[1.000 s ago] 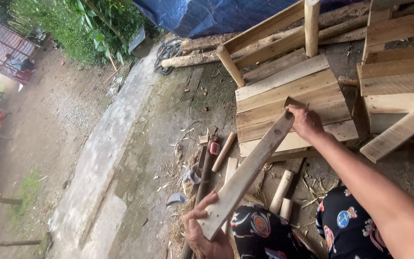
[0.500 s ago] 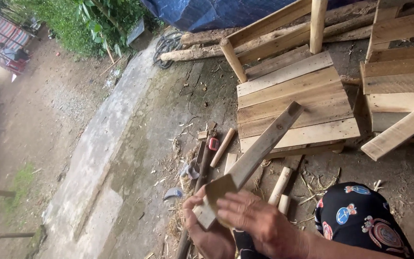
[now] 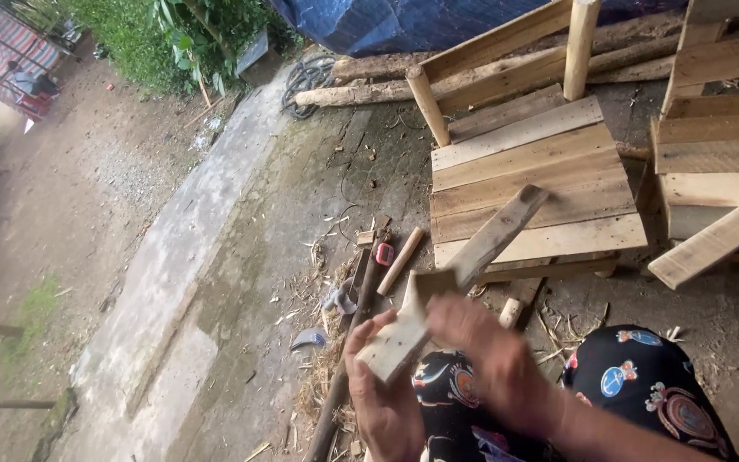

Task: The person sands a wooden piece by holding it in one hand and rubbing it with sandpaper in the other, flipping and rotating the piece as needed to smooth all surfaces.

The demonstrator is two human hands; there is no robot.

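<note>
The left hand (image 3: 382,402) is gripping the near end of a long, pale, weathered wooden plank (image 3: 464,274), fingers and thumb wrapped closed around its lower edge. The plank is running up and away at a slant, its far end lying over a low slatted wooden platform of light boards (image 3: 532,184). The right hand (image 3: 489,355) is hovering over the plank just above the left hand, smeared by motion blur, so how far it is open is impossible to tell; it looks to be pressing a small brownish sheet (image 3: 434,284) against the wood, though the sheet is too blurred to name.

Both hands are sitting above the person's lap, in black fabric with bright printed patches (image 3: 643,389). Beside the plank on the dirty concrete ground (image 3: 284,231), a short round wooden peg (image 3: 399,261) is lying near a small red tool (image 3: 384,253). A long dark bar (image 3: 354,342) is stretching alongside among wood shavings. Behind the platform, rough logs (image 3: 361,90) are lying under a blue tarpaulin (image 3: 387,21).
</note>
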